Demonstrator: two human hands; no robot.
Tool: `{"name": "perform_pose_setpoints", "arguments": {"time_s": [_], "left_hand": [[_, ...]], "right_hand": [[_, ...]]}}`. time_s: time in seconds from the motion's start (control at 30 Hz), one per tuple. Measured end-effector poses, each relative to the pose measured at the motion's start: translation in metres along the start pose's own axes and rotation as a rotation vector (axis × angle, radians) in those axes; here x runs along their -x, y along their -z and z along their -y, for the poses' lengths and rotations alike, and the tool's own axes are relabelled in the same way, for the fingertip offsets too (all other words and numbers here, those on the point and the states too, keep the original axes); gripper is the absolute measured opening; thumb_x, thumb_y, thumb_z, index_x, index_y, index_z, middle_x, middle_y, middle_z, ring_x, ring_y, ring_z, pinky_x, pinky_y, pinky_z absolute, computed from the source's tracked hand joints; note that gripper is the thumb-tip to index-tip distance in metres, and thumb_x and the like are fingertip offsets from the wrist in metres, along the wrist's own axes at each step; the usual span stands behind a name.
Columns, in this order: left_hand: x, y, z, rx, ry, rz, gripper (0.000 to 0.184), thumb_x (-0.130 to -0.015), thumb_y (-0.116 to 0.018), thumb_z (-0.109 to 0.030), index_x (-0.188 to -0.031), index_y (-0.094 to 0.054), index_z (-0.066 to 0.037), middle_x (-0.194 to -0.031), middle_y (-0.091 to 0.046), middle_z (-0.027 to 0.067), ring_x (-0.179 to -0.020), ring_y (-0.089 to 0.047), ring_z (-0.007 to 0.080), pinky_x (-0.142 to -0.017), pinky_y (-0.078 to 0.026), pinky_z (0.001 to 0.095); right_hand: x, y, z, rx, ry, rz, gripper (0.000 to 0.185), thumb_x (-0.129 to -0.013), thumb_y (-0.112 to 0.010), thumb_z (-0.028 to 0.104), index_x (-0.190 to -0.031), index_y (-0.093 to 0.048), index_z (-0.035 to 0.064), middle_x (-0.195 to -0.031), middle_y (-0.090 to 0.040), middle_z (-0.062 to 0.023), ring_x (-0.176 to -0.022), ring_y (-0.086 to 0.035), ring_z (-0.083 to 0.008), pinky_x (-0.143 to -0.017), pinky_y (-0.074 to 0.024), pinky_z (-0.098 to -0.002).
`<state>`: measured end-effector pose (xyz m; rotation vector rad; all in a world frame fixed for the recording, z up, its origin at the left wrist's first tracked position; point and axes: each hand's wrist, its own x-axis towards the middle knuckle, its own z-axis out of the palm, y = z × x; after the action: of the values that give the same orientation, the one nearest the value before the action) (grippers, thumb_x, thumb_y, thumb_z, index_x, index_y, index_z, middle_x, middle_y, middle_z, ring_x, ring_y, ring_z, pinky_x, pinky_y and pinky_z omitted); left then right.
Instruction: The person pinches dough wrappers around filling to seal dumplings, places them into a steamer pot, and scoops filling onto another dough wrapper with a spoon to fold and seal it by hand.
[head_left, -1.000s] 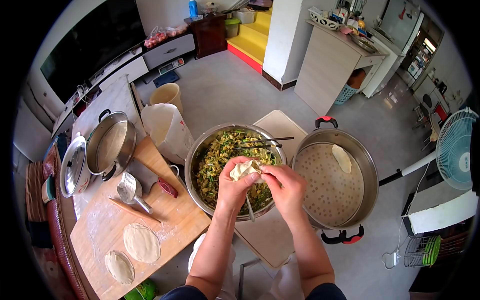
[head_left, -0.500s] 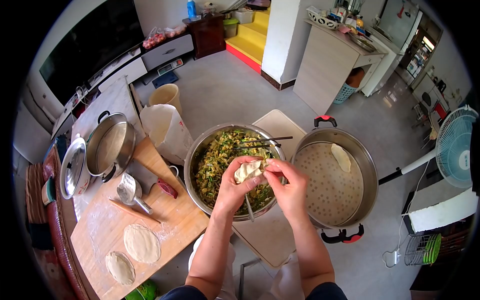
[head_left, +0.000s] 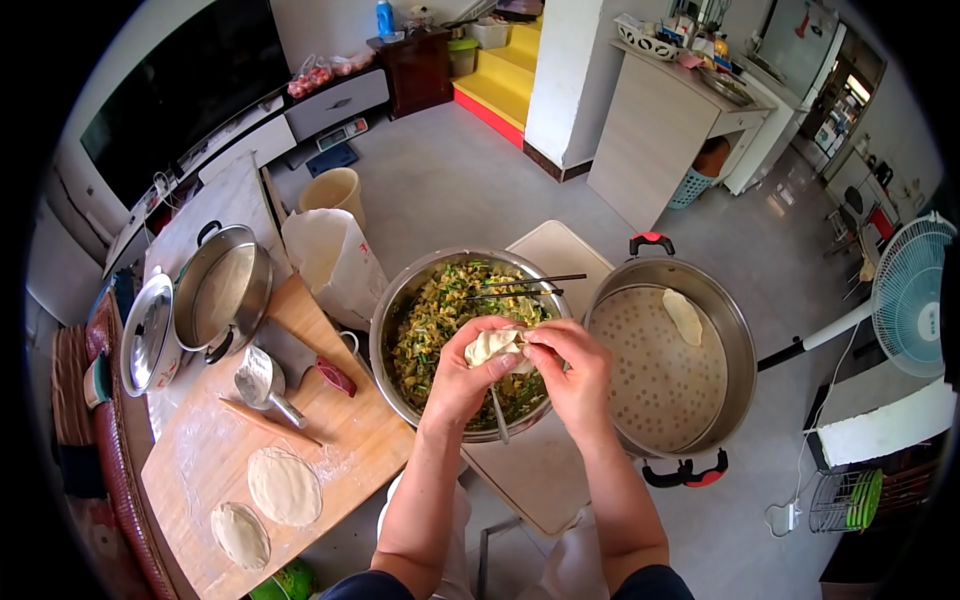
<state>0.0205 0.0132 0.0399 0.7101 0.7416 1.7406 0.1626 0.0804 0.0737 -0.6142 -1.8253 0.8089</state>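
Observation:
Above a steel bowl point(head_left: 382, 375) of chopped green and yellow filling, my left hand point(head_left: 460, 375) cradles a pale folded piece of dough point(head_left: 492, 347). The fingers of my right hand point(head_left: 572, 370) pinch the dough's right edge. Chopsticks point(head_left: 530, 285) lie across the bowl's right rim, and a metal spoon handle point(head_left: 499, 418) sticks out below my hands. In the steamer pot point(head_left: 737, 385) at the right, one pale dumpling point(head_left: 683, 317) lies on the perforated plate. Two flat dough rounds point(head_left: 285, 486) rest on the wooden board point(head_left: 200, 450).
A rolling pin point(head_left: 268, 421), a flour scoop point(head_left: 258, 380) and a dark red object point(head_left: 335, 377) lie on the board. Behind it are a steel pot point(head_left: 258, 290), a lid point(head_left: 150, 335) and a white bag point(head_left: 335, 260). A fan point(head_left: 915, 300) stands at far right.
My hands have shifted slightly over the bowl, and my right fingers have moved a little along the dough's edge. The dough stays in both hands.

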Motion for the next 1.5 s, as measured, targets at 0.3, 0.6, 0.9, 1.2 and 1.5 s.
{"name": "perform_pose_setpoints", "arguments": {"time_s": [0.3,0.6,0.9,1.2,1.5], "left_hand": [[-0.001,-0.004,0.004,-0.023,0.019,-0.054,0.043,-0.085,-0.077,-0.005,-0.124,-0.058,-0.004,-0.117,-0.067,0.0065,-0.106,-0.063,0.0145,-0.095,-0.051,0.0299],[-0.001,-0.005,0.003,-0.132,0.002,-0.036,0.043,-0.084,-0.074,-0.001,-0.123,-0.057,-0.004,-0.114,-0.066,0.0046,-0.104,-0.063,0.0131,-0.093,-0.051,0.0284],[0.0,0.001,0.0,-0.134,0.039,-0.026,0.043,-0.084,-0.075,-0.003,-0.123,-0.057,-0.004,-0.11,-0.066,0.0032,-0.1,-0.063,0.0119,-0.089,-0.052,0.0268],[-0.001,-0.003,-0.002,-0.169,0.013,-0.015,0.041,-0.083,-0.075,-0.002,-0.122,-0.059,-0.003,-0.108,-0.067,0.0023,-0.095,-0.063,0.0103,-0.082,-0.052,0.0247],[-0.001,0.002,-0.005,-0.158,0.042,-0.032,0.039,-0.084,-0.073,-0.001,-0.12,-0.059,-0.003,-0.106,-0.067,0.0016,-0.094,-0.062,0.01,-0.081,-0.052,0.0248]], "right_hand": [[0.002,-0.003,-0.004,0.074,0.053,-0.025,0.012,-0.082,-0.071,-0.004,-0.093,-0.069,-0.0008,-0.09,-0.068,-0.0129,-0.077,-0.069,-0.0278,-0.067,-0.0548,-0.035],[0.001,-0.003,-0.008,0.078,0.078,-0.021,0.012,-0.081,-0.074,-0.004,-0.092,-0.068,-0.0021,-0.089,-0.069,-0.0116,-0.074,-0.069,-0.0208,-0.064,-0.0543,-0.0308],[0.001,-0.007,-0.003,0.018,0.018,-0.044,0.013,-0.081,-0.074,-0.005,-0.092,-0.068,-0.0018,-0.088,-0.069,-0.0112,-0.073,-0.068,-0.022,-0.062,-0.0531,-0.0313],[0.002,-0.006,-0.008,0.123,0.155,-0.034,0.013,-0.081,-0.073,-0.005,-0.093,-0.069,-0.0007,-0.085,-0.068,-0.0107,-0.072,-0.067,-0.023,-0.062,-0.0528,-0.032],[0.004,-0.006,-0.008,0.124,0.145,-0.036,0.02,-0.079,-0.076,-0.004,-0.098,-0.07,-0.0008,-0.093,-0.068,-0.0107,-0.078,-0.068,-0.0237,-0.066,-0.0542,-0.0326]]}}
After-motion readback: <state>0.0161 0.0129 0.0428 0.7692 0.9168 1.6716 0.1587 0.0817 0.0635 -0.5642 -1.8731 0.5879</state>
